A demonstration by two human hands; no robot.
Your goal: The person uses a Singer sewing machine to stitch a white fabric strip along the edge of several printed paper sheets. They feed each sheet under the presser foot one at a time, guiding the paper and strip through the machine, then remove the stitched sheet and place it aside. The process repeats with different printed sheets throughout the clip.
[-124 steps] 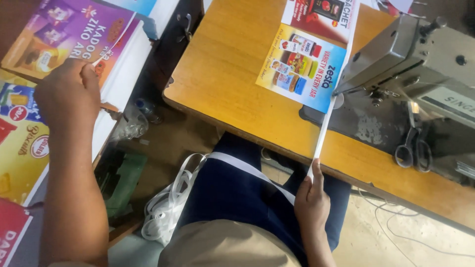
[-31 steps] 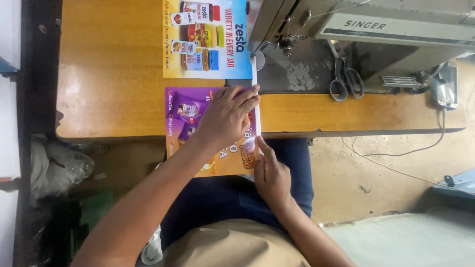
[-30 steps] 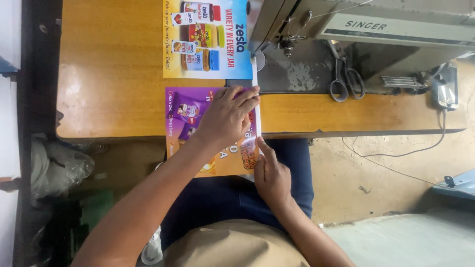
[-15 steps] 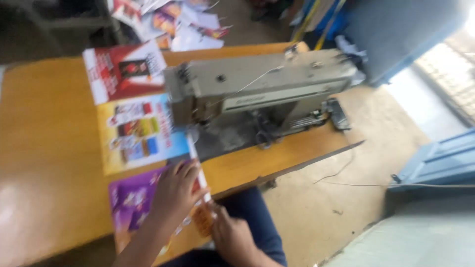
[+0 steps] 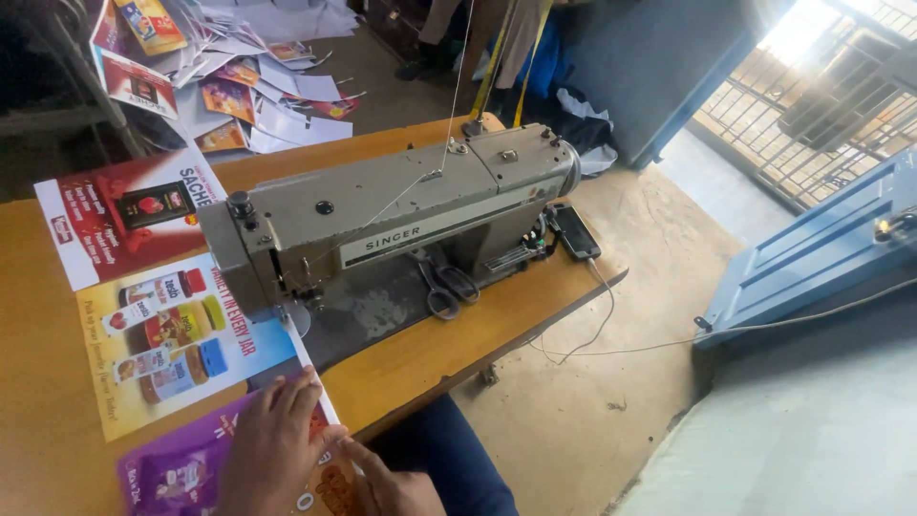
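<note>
While the left hand (image 5: 272, 444) lies flat with open fingers on the purple sheet (image 5: 181, 468) at the table edge and the right hand (image 5: 396, 487) pinches its border, keep both edges aligned before the needle.

wooden table (image 5: 449, 349), sewing machine (image 5: 382, 215), posters (image 5: 167, 334), scissors (image 5: 441, 291)

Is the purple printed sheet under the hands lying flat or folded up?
Flat, as far as visible. The purple sheet lies spread on the wooden table, the left hand pressing it down; its lower part runs out of frame.
</note>
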